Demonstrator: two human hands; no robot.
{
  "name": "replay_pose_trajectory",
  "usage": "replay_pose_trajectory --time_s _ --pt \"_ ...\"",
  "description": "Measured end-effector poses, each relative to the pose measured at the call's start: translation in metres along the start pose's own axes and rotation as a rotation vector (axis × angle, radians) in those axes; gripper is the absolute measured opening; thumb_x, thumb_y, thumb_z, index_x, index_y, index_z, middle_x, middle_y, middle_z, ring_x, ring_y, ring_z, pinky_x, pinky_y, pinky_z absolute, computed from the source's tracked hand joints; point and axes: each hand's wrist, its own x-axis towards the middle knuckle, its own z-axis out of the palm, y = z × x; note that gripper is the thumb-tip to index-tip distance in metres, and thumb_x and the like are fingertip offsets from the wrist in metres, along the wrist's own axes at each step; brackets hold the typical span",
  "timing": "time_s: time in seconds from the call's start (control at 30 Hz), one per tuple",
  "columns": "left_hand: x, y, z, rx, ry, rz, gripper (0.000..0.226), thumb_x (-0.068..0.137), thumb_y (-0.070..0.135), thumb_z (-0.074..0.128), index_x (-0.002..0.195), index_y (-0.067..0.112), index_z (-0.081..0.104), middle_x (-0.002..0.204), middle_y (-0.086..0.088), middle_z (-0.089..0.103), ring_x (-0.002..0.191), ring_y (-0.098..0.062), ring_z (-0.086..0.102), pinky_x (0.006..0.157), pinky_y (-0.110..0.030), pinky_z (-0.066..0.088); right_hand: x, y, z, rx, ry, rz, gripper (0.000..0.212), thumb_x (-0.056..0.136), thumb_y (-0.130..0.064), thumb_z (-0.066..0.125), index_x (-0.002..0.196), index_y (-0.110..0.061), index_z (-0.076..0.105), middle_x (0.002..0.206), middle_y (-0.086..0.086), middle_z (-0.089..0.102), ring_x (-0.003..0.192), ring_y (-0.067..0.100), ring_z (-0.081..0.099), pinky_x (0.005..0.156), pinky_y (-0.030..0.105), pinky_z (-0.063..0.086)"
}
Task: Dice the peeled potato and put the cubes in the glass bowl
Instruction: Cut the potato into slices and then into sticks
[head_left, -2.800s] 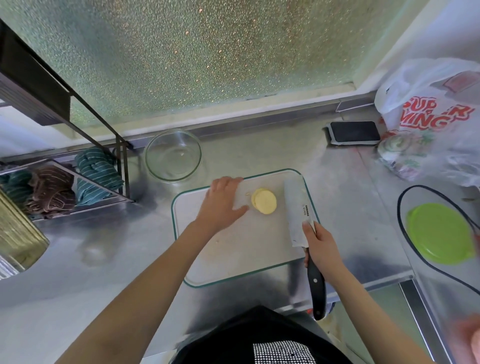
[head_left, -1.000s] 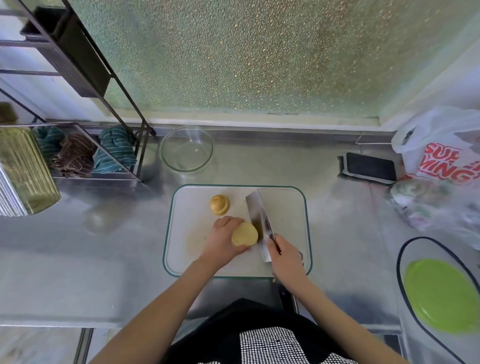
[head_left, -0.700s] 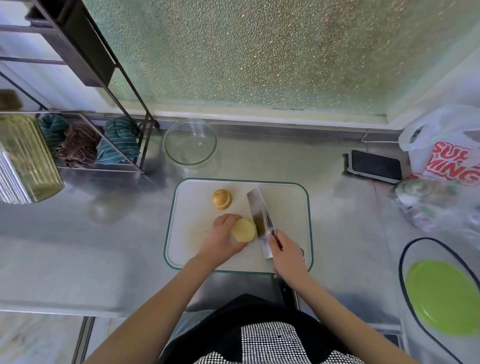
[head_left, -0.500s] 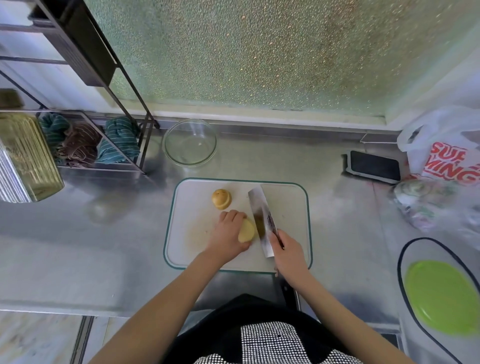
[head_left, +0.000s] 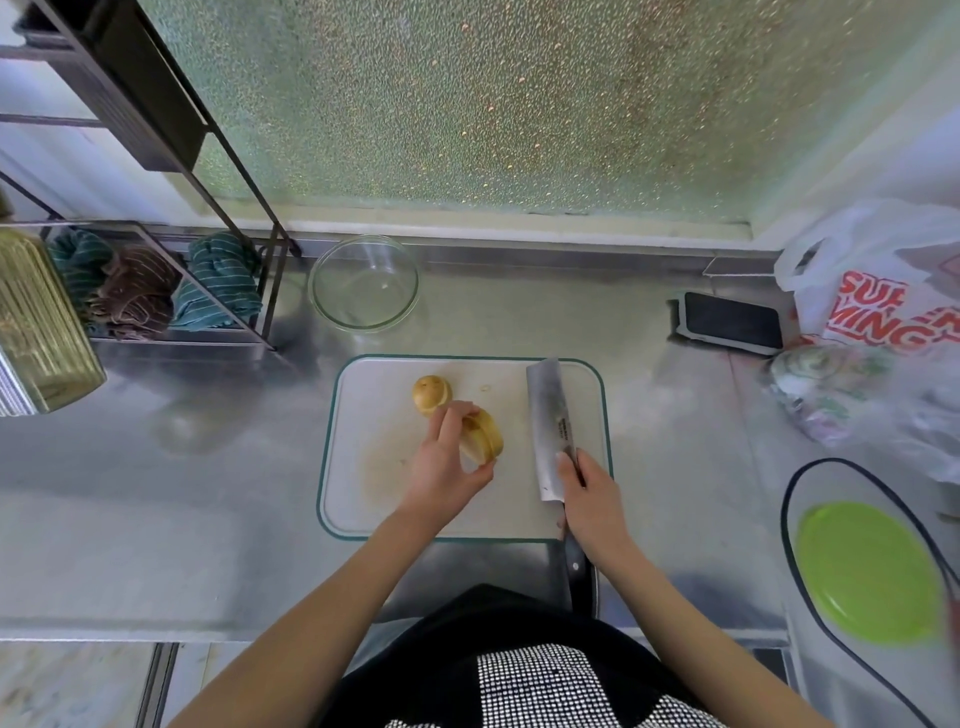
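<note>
Potato half sits pinched upright in our left hand, likely turning for flat footing; our right hand grips the cleaver aside.

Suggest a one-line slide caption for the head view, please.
Left hand grips a potato piece on the cutting board; right hand holds the cleaver beside it.

Both hands: left, right, curled grips
</note>
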Motion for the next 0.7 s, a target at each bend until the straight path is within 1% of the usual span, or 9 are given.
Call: replay_pose_trajectory --time_s 0.07,0.13,0.23,0.3,0.37,0.43,0.53,0.63,0.7 --pt "0.000 -0.001 0.000 0.010 -0.024 0.007 0.057 0.069 0.013 0.076 0.117 0.014 0.045 0.121 0.003 0.043 0.098 -0.017 0.051 0.077 -0.032 0.048 -0.001 0.000 0.001 0.005 -0.014 0.006 0.033 0.099 -0.025 0.042 0.068 -0.013 0.038 0.064 0.010 0.043 0.047 0.024 0.050 0.037 0.019 0.037" --pt "0.000 -0.004 0.000 0.047 -0.065 0.008 0.058 0.069 0.014 0.076 0.119 0.014 0.045 0.123 0.002 0.044 0.101 -0.020 0.052 0.079 -0.034 0.048 -0.001 -0.001 0.001 0.012 -0.023 0.006 0.034 0.099 -0.027 0.042 0.068 -0.013 0.038 0.063 0.009 0.043 0.045 0.023 0.050 0.038 0.021 0.038" --pt "0.003 -0.010 -0.002 0.107 -0.116 0.003 0.061 0.069 0.017 0.076 0.122 0.014 0.046 0.124 -0.002 0.047 0.107 -0.024 0.051 0.086 -0.033 0.045 -0.001 -0.001 0.002 0.004 -0.034 0.004 0.035 0.099 -0.029 0.042 0.068 -0.014 0.038 0.061 0.007 0.042 0.042 0.022 0.051 0.039 0.022 0.038" --pt "0.006 -0.010 -0.008 0.205 -0.212 -0.028 0.065 0.071 0.022 0.075 0.127 0.016 0.043 0.129 -0.002 0.045 0.113 -0.023 0.047 0.090 -0.031 0.043 -0.001 -0.001 0.003 0.000 -0.043 0.012 0.035 0.099 -0.030 0.042 0.068 -0.014 0.038 0.060 0.006 0.042 0.042 0.022 0.052 0.039 0.023 0.038" --pt "0.010 -0.011 -0.012 0.369 -0.353 0.003 0.069 0.072 0.023 0.074 0.131 0.016 0.040 0.130 -0.001 0.043 0.118 -0.021 0.042 0.093 -0.029 0.041 0.001 0.002 0.005 -0.013 -0.046 0.013 0.035 0.098 -0.031 0.042 0.069 -0.013 0.039 0.061 0.006 0.042 0.044 0.025 0.053 0.041 0.026 0.041" --pt "0.014 -0.010 -0.013 0.480 -0.434 0.044 0.070 0.071 0.023 0.074 0.131 0.016 0.039 0.129 -0.002 0.041 0.119 -0.021 0.037 0.094 -0.033 0.042 0.003 0.004 0.007 -0.027 -0.041 0.015 0.035 0.098 -0.030 0.043 0.068 -0.014 0.039 0.059 0.005 0.042 0.048 0.031 0.055 0.042 0.028 0.041" --pt "0.019 -0.007 -0.009 0.494 -0.446 0.023 0.075 0.073 0.027 0.075 0.135 0.015 0.035 0.134 -0.003 0.038 0.125 -0.022 0.032 0.097 -0.036 0.041 0.004 0.004 0.007 -0.026 -0.036 0.011 0.035 0.097 -0.030 0.043 0.066 -0.015 0.039 0.057 0.003 0.041 0.055 0.041 0.056 0.045 0.028 0.039" --pt "0.017 -0.010 -0.008 0.437 -0.426 0.012 0.084 0.076 0.029 0.074 0.143 0.017 0.025 0.143 -0.002 0.033 0.131 -0.020 0.028 0.104 -0.034 0.035 0.003 0.007 0.006 0.000 -0.030 0.007 0.033 0.097 -0.029 0.044 0.069 -0.011 0.042 0.058 0.004 0.042 0.056 0.039 0.053 0.048 0.030 0.038" --pt "0.012 -0.016 -0.010 0.427 -0.415 0.063 0.080 0.079 0.030 0.071 0.144 0.018 0.026 0.144 -0.002 0.033 0.132 -0.019 0.029 0.106 -0.031 0.033 0.003 0.009 0.005 -0.002 -0.025 0.002 0.032 0.097 -0.029 0.044 0.073 -0.008 0.046 0.059 0.005 0.046 0.057 0.040 0.054 0.051 0.032 0.040"
